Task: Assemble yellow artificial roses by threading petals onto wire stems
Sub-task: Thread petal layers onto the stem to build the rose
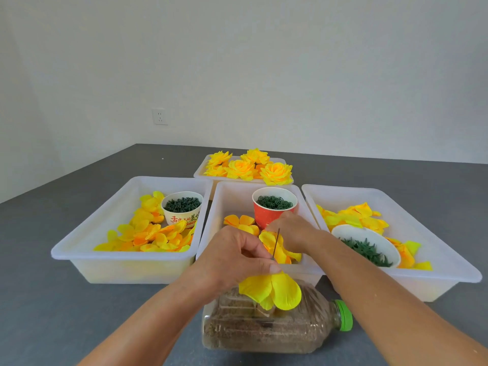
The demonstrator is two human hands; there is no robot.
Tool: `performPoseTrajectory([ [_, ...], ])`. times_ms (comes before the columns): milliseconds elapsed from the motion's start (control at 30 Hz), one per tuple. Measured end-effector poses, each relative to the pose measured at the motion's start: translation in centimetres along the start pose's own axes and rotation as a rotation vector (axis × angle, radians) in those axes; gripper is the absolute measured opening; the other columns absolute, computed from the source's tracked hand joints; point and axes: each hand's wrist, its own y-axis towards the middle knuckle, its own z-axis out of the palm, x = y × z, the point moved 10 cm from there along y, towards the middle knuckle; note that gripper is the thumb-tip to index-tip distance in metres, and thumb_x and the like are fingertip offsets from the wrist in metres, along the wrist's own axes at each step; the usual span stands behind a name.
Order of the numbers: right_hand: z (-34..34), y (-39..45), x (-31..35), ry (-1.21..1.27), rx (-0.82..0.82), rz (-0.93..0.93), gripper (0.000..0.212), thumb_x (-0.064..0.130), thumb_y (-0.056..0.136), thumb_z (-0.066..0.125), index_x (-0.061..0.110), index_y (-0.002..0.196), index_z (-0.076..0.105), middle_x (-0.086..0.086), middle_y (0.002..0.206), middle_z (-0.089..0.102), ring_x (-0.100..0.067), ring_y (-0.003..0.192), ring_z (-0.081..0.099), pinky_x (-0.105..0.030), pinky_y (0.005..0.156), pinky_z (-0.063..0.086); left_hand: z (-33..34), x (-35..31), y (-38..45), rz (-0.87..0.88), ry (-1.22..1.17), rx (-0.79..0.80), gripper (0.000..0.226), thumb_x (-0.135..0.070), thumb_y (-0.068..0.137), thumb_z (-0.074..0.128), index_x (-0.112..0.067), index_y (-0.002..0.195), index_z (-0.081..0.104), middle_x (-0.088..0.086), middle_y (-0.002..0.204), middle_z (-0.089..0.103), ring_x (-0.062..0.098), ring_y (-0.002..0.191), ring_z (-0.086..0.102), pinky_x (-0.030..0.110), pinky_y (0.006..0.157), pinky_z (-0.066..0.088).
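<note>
Your left hand (pixel 235 257) is raised in front of the middle tray (pixel 227 204), with the back of the hand toward you. Its fingers (pixel 253 248) are curled, and the thumb and fingertips pinch a thin wire stem (pixel 276 244) near its lower part. The wire stands almost upright and leans a little to the right. Just under the pinch, a bunch of yellow petals (pixel 274 290) hangs down, touching the underside of your thumb.

Your right hand (pixel 293 229) reaches forward into the middle tray, just behind the wire tip and beside the red cup (pixel 266 215) of green rings. Its fingers bend downward onto the loose petals (pixel 272 244) lying there, but the fingertips are hidden behind the hand, so it cannot be told whether they hold a petal.

Below your hands a plastic bottle (pixel 264 328) with a green cap lies on its side on the grey surface (pixel 47 299); the petals cover part of it. The left tray (pixel 87 233) holds more petals and a paper cup (pixel 182 208) of green pieces. The right tray (pixel 427 233) holds petals and a white bowl (pixel 351 231) of green leaves, partly covered by your right forearm. Finished roses (pixel 250 166) lie in the far tray.
</note>
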Motion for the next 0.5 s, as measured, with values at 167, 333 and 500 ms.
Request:
performPoseTrajectory([
  [167, 0.3, 0.3, -1.4, -0.111, -0.016, 0.098, 0.031, 0.003, 0.089, 0.047, 0.010, 0.117, 0.057, -0.011, 0.119, 0.060, -0.029, 0.110, 0.055, -0.033, 0.083, 0.044, 0.1, 0.0, 0.0, 0.008, -0.022, 0.013, 0.016, -0.006, 0.070, 0.079, -0.017, 0.061, 0.069, 0.008, 0.071, 0.067, 0.009, 0.064, 0.056, 0.019, 0.060, 0.046],
  [333, -1.1, 0.0, -2.1, 0.062, -0.093, 0.142, 0.015, 0.006, 0.085, 0.054, 0.004, 0.095, 0.066, -0.015, 0.101, 0.066, -0.032, 0.096, 0.060, -0.029, 0.072, 0.042, 0.1, 0.0, 0.0, 0.013, -0.018, 0.011, 0.017, -0.007, 0.070, 0.078, -0.017, 0.060, 0.069, 0.008, 0.071, 0.067, 0.011, 0.065, 0.055, 0.020, 0.060, 0.045],
  [500, -1.8, -1.1, -2.8, 0.202, -0.176, 0.208, 0.012, 0.017, 0.080, 0.068, 0.006, 0.085, 0.066, -0.015, 0.096, 0.066, -0.032, 0.095, 0.059, -0.029, 0.068, 0.038, 0.2, 0.0, -0.1, 0.006, -0.016, 0.004, 0.016, -0.007, 0.070, 0.078, -0.016, 0.060, 0.069, 0.002, 0.065, 0.065, 0.008, 0.063, 0.054, 0.018, 0.059, 0.044],
])
